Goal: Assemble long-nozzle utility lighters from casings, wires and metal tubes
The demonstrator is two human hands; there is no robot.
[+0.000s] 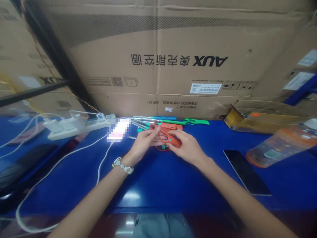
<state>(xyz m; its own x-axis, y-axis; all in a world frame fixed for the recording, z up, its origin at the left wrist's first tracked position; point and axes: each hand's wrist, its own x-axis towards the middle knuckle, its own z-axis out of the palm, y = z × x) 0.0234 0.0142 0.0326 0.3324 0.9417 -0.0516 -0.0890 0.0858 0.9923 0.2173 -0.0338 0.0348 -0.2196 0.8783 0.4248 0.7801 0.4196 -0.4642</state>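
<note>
An orange long-neck lighter [174, 140] is held in both hands over the middle of the blue table. My left hand [146, 142], with a watch at its wrist, grips the lighter's trigger end between thumb and fingers. My right hand [187, 145] is closed around the handle end. Just behind my hands lie several more long-neck lighters with metal tubes: another orange lighter [173, 126], a green lighter [198, 121] and a blue lighter [164, 118]. Part of this pile is hidden by my fingers.
Left of my hands lies a lit phone [119, 129] with a white cable. Beyond it is a white power strip [81, 127] with plugs. At right are a dark phone [245, 172], a plastic bottle [277, 148] and an opened brown package [255, 122]. A cardboard wall [111, 43] closes the back.
</note>
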